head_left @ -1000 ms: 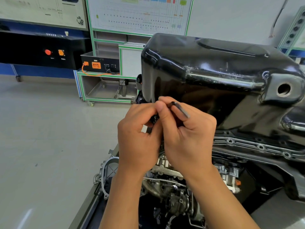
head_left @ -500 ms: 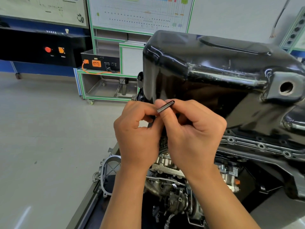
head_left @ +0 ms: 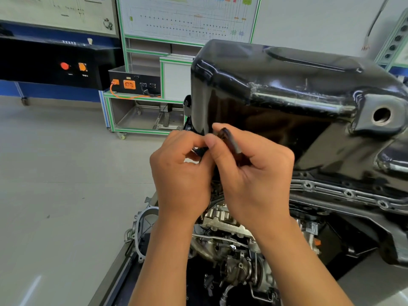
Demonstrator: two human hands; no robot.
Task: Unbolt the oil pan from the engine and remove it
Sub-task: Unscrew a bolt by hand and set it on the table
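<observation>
The pan (head_left: 287, 89) sits on top of the upturned engine (head_left: 231, 250). It is a deep black shell with a glossy, scuffed skin, rounded corners and a pressed oval dent in its top. At its right end a thick boss carries a round, bare-metal drain hole (head_left: 381, 115). Below it runs a flat flange (head_left: 346, 192), ribbed and dotted with small bolt holes. Both hands work at the pan's near left corner, close together and touching. The right hand (head_left: 254, 180) pinches a slim dark metal key (head_left: 229, 140) between thumb and curled fingers, with the bar slanting up past the thumb tip. The left hand (head_left: 178, 180) is curled tight, thumb and forefinger nipping a small dark bit (head_left: 199, 151) at the pan's lower edge; what it is cannot be told. Under the wrists the engine shows rough cast aluminium, thin steel pipes and a rounded grey housing. Behind, on the smooth grey floor (head_left: 55, 184), a green-and-white frame holds a black box (head_left: 134, 83) with orange sockets.
</observation>
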